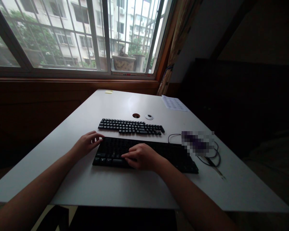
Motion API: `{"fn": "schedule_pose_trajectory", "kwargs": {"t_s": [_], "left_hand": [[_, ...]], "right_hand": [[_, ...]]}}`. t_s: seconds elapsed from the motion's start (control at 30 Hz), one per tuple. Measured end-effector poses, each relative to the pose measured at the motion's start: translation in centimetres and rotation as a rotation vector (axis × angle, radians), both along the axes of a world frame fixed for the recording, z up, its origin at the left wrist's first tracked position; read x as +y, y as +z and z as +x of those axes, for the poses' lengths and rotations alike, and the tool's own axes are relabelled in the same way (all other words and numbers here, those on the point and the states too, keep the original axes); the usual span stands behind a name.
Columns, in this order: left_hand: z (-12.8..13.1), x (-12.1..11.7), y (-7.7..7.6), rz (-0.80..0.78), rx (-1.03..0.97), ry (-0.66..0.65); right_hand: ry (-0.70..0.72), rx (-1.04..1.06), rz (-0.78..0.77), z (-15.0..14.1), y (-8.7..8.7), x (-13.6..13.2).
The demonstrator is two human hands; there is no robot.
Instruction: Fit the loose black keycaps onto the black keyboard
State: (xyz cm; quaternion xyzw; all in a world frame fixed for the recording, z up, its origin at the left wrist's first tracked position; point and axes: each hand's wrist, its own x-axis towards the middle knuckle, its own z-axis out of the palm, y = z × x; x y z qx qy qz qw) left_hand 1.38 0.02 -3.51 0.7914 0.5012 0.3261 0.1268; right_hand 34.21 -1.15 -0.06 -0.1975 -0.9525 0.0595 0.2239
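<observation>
A black keyboard (180, 160) lies in front of me on the white table. Keycaps show along its front left rows, while much of its remaining surface is dark and hard to read. At its back left corner, the bent fingertips of my left hand (88, 142) hold the edge. My right hand (142, 156) is over the keyboard's middle, thumb and fingers drawn together low at the front rows. Whatever is between those fingertips is too small or hidden to make out. Just behind the keyboard, loose black keycaps (132, 126) stand in close rows, laid out like a keyboard.
To the right, a blurred purple object (195, 141) lies by a coiled dark cable (218, 157). The white table (125, 189) has a cable hole (136, 115) with its round cover (149, 117) beside it. Printed paper (174, 103) and a yellow note (108, 92) lie farther back.
</observation>
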Motion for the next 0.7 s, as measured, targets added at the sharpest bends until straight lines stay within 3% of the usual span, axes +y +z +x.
{"fn": "schedule_pose_trajectory", "kwargs": {"t_s": [0.7], "left_hand": [[0.25, 0.49, -0.37, 0.007, -0.019, 0.036]], "right_hand": [[0.044, 0.029, 0.079, -0.57, -0.73, -0.03]]}}
